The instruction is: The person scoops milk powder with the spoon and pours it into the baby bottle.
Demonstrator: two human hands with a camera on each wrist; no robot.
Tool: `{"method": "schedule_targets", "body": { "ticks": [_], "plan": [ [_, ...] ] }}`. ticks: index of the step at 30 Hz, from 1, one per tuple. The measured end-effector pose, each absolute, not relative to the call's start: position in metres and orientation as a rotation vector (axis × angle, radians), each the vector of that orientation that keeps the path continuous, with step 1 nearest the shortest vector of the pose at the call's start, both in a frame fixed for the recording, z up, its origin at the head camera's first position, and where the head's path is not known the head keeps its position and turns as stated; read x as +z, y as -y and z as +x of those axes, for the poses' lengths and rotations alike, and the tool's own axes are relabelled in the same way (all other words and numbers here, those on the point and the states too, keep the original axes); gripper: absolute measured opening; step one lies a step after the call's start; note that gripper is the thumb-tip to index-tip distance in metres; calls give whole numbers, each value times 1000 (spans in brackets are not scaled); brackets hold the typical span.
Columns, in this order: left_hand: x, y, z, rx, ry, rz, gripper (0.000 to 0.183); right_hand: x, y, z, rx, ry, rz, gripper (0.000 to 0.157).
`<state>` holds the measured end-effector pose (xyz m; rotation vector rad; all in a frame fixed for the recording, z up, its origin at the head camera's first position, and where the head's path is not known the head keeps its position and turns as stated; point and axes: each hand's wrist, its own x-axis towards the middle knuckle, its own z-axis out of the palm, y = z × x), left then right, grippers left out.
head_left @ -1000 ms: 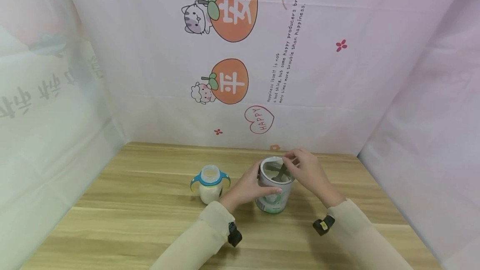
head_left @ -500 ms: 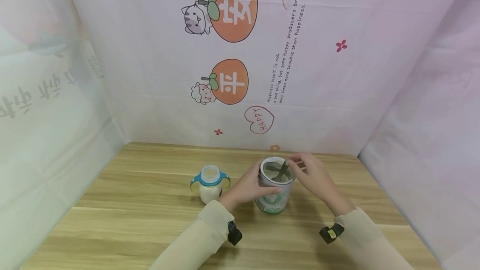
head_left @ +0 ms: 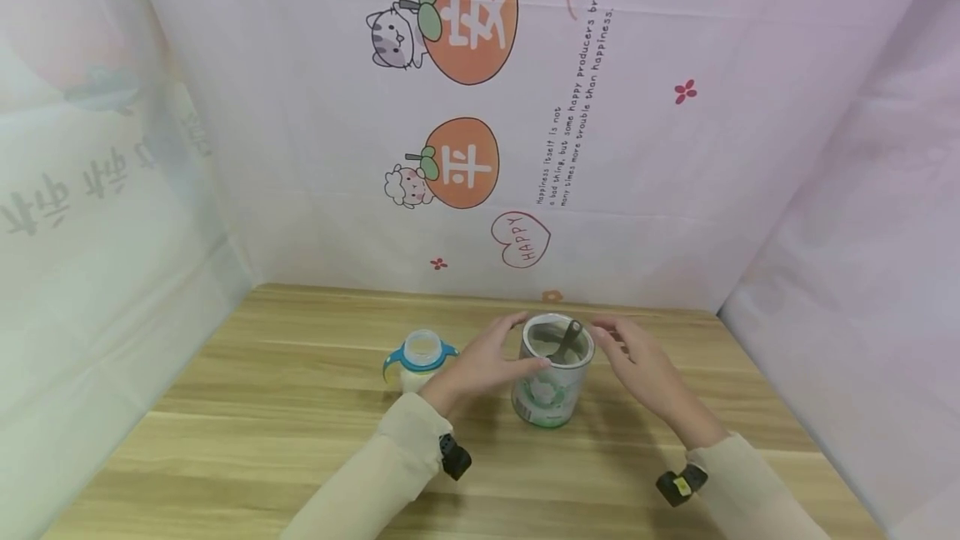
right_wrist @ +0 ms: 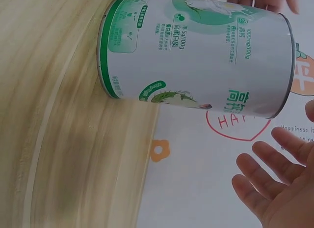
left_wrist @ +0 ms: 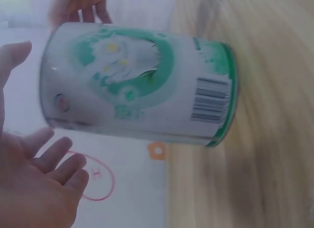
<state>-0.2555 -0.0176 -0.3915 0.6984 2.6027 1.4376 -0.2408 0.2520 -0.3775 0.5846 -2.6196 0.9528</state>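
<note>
A white and green milk powder can (head_left: 551,394) stands upright and uncovered on the wooden table. Inside it a dark scoop (head_left: 568,343) leans with its handle up at the right of the rim. My left hand (head_left: 486,363) is at the can's left side, thumb and fingers spread around it; the left wrist view shows the fingers (left_wrist: 61,161) apart from the can. On the other side, my right hand (head_left: 641,369) is off the can with loosely bent fingers, holding nothing. A baby bottle (head_left: 422,352) with blue handles and whitish contents stands behind my left wrist, partly hidden.
The wooden table (head_left: 247,440) meets a printed white cloth backdrop (head_left: 637,190) behind the can. More cloth hangs at the left and right sides. Each wrist carries a small black camera, such as the right wrist camera (head_left: 681,484).
My right hand has let go of the scoop handle and drawn back to the right. My left hand has loosened from the can and shifted slightly left. The scoop stays in the can.
</note>
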Motion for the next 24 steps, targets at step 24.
{"method": "schedule_targets", "body": {
  "ticks": [24],
  "plan": [
    [-354,123,-247,1398,-2858,741,70,-396,-278,-233,816,2644,616,46]
  ]
}}
